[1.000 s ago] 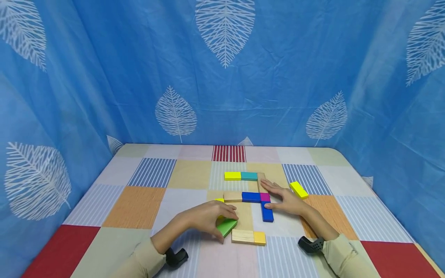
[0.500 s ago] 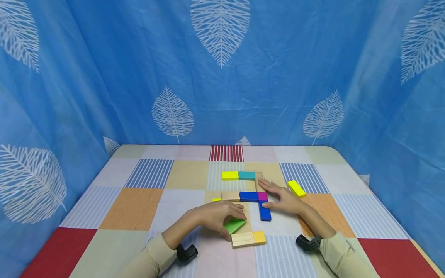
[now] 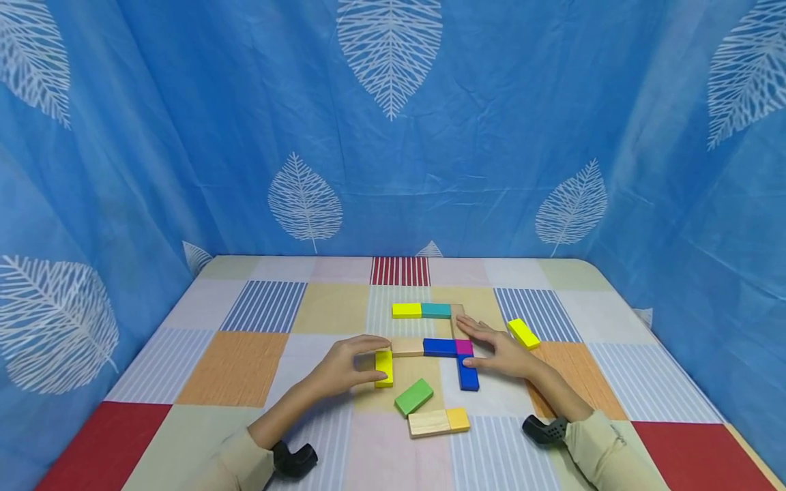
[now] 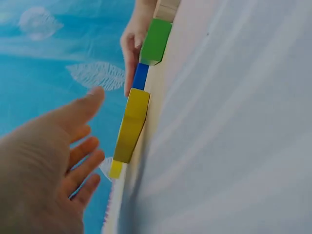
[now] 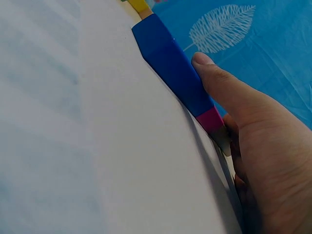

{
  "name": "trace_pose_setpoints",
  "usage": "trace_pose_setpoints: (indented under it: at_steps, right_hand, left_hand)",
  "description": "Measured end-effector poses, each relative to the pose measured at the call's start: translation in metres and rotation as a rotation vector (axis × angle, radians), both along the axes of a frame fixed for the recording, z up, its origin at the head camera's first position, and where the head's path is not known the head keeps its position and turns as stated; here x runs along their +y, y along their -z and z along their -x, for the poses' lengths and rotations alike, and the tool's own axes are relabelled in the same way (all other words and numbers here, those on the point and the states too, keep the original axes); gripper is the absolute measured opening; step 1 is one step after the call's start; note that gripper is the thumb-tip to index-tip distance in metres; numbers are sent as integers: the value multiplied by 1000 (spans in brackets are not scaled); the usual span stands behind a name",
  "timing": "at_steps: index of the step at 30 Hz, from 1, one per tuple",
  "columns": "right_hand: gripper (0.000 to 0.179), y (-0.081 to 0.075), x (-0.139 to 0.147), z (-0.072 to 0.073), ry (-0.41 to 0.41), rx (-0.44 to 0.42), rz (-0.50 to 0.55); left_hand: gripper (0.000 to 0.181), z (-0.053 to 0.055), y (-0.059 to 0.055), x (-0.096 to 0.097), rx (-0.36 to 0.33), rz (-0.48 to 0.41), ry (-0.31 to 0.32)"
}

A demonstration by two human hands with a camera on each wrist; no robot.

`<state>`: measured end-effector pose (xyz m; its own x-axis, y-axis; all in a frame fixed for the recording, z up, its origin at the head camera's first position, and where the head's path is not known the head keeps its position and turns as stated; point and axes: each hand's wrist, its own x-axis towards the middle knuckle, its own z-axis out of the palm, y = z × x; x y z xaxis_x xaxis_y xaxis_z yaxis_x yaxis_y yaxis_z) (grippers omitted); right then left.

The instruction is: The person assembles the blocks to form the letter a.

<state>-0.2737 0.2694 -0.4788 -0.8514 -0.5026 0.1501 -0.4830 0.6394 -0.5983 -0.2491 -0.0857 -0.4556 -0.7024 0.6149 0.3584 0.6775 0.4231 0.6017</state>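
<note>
My left hand (image 3: 346,368) is at the left end of the block layout, fingers extended and spread from the thumb, around a yellow block (image 3: 384,369). In the left wrist view that hand shows loose fingers with nothing gripped beside the yellow block (image 4: 131,126). My right hand (image 3: 500,351) rests over the right side. Its thumb lies on a blue block (image 3: 469,379) and its fingers reach the plain wooden block (image 3: 457,315) near a magenta block (image 3: 464,347). A green block (image 3: 414,397) lies diagonally, its corner at a wooden block (image 3: 428,424).
An amber block (image 3: 457,419) adjoins the front wooden block. Another blue block (image 3: 439,347) and a plain block (image 3: 408,347) form the middle row. Behind them lie a yellow block (image 3: 406,311) and a teal block (image 3: 436,311). A loose yellow block (image 3: 523,333) sits right of my right hand.
My left hand has let go of the green block, which moved right toward the front wooden block, and shifted up and left to the yellow block. My right hand stays in place.
</note>
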Motion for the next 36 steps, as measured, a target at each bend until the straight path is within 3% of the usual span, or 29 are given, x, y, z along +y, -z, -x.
trace_pose_setpoints:
  at_steps: [6, 12, 26, 31, 34, 36]
  right_hand:
    - [78, 0, 0, 0, 5, 1, -4]
    - [78, -1, -1, -1, 5, 6, -4]
    - [76, 2, 1, 2, 11, 21, 23]
    - [65, -5, -3, 0, 18, 128, 126]
    - [53, -18, -17, -11, 11, 232, 161]
    - [46, -30, -32, -23, -41, 267, 175]
  left_hand:
    - [64, 0, 13, -10, -48, 48, -69]
    - [65, 0, 15, -11, -63, 71, -71]
    - [63, 1, 18, -12, -27, 86, -84]
    - [63, 1, 19, -11, -37, 88, -85]
    - [63, 1, 20, -11, -43, 89, -82]
    - [63, 2, 19, -11, -45, 90, -82]
